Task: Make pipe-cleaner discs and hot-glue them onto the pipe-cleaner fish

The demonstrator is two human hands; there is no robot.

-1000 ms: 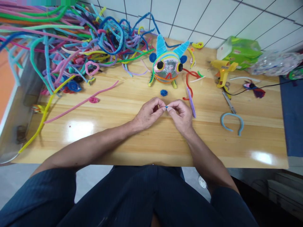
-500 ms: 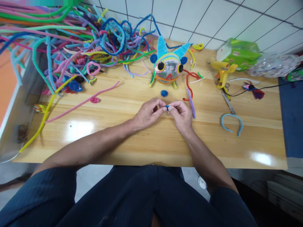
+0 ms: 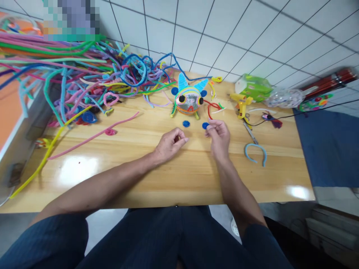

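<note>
My right hand [image 3: 219, 138] pinches a small dark blue pipe-cleaner disc [image 3: 205, 126] between thumb and fingertips, just over the table. My left hand [image 3: 171, 144] rests on the wood with its fingers curled in and nothing visible in them. A second blue disc [image 3: 186, 124] lies flat between the hands and a colourful animal figure [image 3: 190, 100]. That figure stands upright, with light blue ears, black-and-yellow eyes, a clear round body and green-yellow legs. Behind my right hand lies a bent red pipe cleaner [image 3: 209, 110].
A tangled heap of pipe cleaners [image 3: 92, 82] fills the back left. At right are a yellow glue gun [image 3: 241, 104], scissors [image 3: 250, 133], a light blue curved strip [image 3: 255, 146] and a green package [image 3: 252, 88]. A pink pipe cleaner [image 3: 94, 135] lies at left. A tiled wall [image 3: 213, 33] stands behind.
My hands have moved apart. The blue disc they both held is now in my right hand alone, tipped to show its round face. The camera view has shifted.
</note>
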